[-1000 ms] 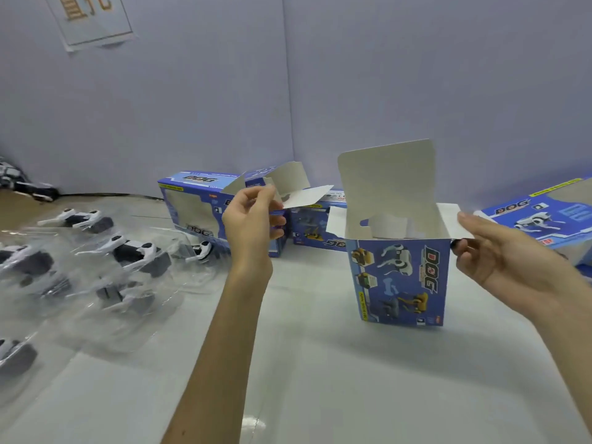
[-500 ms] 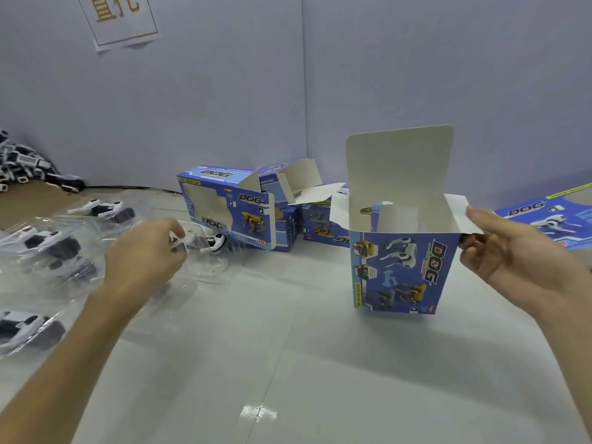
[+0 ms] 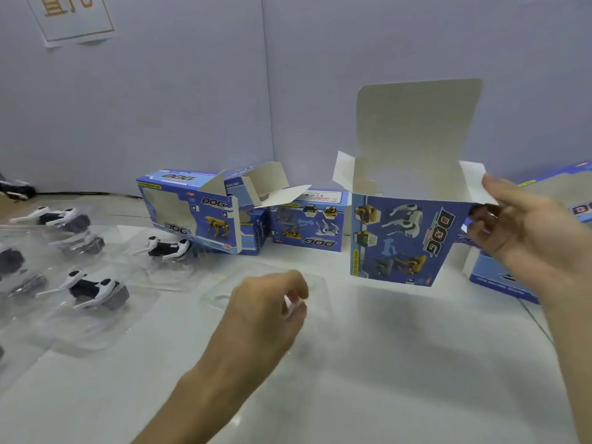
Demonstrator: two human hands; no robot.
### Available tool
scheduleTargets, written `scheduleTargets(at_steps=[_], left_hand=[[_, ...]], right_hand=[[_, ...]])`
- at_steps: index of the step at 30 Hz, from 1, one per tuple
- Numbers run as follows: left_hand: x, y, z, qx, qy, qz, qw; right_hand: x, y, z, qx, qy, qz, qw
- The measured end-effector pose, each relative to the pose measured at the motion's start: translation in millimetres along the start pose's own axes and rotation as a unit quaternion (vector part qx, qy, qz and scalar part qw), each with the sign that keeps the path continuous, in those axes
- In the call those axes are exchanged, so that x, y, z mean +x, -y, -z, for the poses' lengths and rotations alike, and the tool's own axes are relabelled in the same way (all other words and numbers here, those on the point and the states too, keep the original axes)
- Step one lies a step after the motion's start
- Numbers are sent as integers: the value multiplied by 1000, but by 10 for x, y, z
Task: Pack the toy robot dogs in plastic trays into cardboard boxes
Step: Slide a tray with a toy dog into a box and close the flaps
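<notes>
Pinches the right-hand flap of the open box (image 3: 403, 241) between thumb and fingers of the right hand (image 3: 525, 238). Keeps the box roughly upright at the right of the table (image 3: 384, 363), with lid (image 3: 416, 129) raised and mouth upward. Cannot tell whether resting on the surface or lifted just clear of it.

Hovers the left hand (image 3: 266, 309), fingers curled, over a clear tray (image 3: 217, 293) near and left of the box. Cannot tell through the blur whether gripping that tray or only covering it, nor whether hiding a toy dog inside. Leaves more toy dogs (image 3: 89, 286) in trays further left, and other boxes (image 3: 192, 213) along the far side.

Risks tipping the box: held by one thin flap only, so likely to tilt or slide under any push from the tray against the rim. Risks snagging the tray's wide edge on the small left flap and folding it inward. Risks spilling a dog by tilting such a flimsy tray on the way across. Risks creasing or tearing the pinched flap by pulling too hard. Safer to brace the box wall itself before loading.
</notes>
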State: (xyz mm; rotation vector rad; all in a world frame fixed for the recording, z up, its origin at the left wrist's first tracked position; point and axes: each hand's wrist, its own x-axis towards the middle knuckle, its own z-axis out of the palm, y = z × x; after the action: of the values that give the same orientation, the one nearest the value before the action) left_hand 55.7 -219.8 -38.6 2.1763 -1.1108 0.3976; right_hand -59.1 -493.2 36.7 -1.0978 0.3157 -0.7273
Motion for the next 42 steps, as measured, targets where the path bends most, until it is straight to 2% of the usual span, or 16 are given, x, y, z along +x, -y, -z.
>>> scheduleTargets(at_steps=[3, 10, 14, 16, 19, 20, 21, 24, 27, 29, 32, 34, 36, 38, 40, 42], left_hand=[[-105, -265, -437, -23, 78, -50, 995], [50, -850, -999, -122, 162, -144, 969], [334, -1044, -929, -180, 286, -260, 905], [533, -1034, -744, -227, 213, -268, 912], [875, -862, -414, -316, -12, -200, 927], [979, -783, -323, -326, -57, -168, 928], [1068, -696, -254, -326, -67, -137, 933], [1221, -494, -216, -284, 25, -67, 956], [1239, -406, -322, -288, 70, -53, 954], [1239, -348, -362, -327, 66, -48, 942], [1255, -238, -323, -323, 27, -52, 944], [1289, -134, -289, -319, -20, -34, 947], [1321, -17, -257, -309, -69, -2, 949], [1339, 74, -228, -288, -105, 26, 952], [1345, 134, -207, -269, -132, 45, 953], [1352, 172, -204, -262, -157, 67, 950]], right_hand=[[-25, 144, 123, -8, -29, 43, 999], [-90, 289, 244, -17, -78, 86, 993], [-104, 303, 273, -7, -114, 101, 988], [-106, 329, 289, -5, -129, 120, 984], [-133, 374, 294, -21, -138, 145, 980], [-145, 388, 289, -17, -132, 148, 980], [-156, 399, 274, -5, -118, 146, 982], [-177, 411, 220, 38, -69, 114, 990], [-165, 343, 138, 37, -18, 78, 996], [-133, 263, 74, 21, 17, 56, 998], [-55, 158, 36, 1, 34, 49, 998], [-13, 82, 93, -114, 33, 79, 990], [-7, 44, 251, -338, 59, 105, 933], [-23, 4, 443, -551, 150, 25, 820], [-42, -80, 543, -658, 212, -111, 714], [-52, -232, 525, -699, 236, -174, 652]])
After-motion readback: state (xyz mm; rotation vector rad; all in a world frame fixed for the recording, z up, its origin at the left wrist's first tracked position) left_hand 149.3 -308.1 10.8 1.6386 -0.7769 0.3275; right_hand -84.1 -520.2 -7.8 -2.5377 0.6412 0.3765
